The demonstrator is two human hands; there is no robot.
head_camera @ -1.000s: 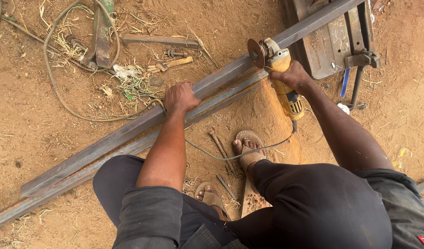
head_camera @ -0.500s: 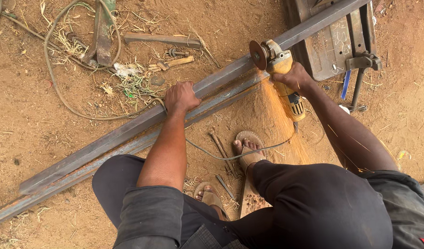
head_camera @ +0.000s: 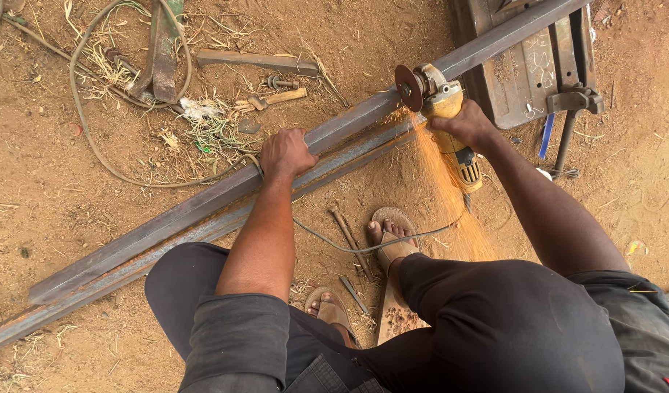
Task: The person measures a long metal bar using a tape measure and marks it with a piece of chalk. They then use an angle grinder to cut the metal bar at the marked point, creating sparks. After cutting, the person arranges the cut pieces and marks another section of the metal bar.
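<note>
A long grey steel bar point(head_camera: 167, 218) lies slantwise on the dirt, from the lower left up to the upper right. A second, rustier bar point(head_camera: 101, 280) lies alongside it, closer to me. My left hand point(head_camera: 285, 153) presses down on the grey bar near its middle. My right hand point(head_camera: 464, 124) grips a yellow angle grinder point(head_camera: 443, 109). Its dark disc point(head_camera: 407, 87) touches the grey bar, and orange sparks point(head_camera: 440, 182) spray down toward my sandalled feet point(head_camera: 392, 236).
The grinder's cord point(head_camera: 349, 244) runs across the dirt by my feet. A metal stand with a clamp point(head_camera: 538, 65) holds the bar's far end at the upper right. Scrap metal pieces point(head_camera: 254, 62), a hammer point(head_camera: 276, 98), a hose and dry grass lie at the upper left.
The grinder disc has come down onto the grey bar and sparks now fly from it. My left hand stays on the bar.
</note>
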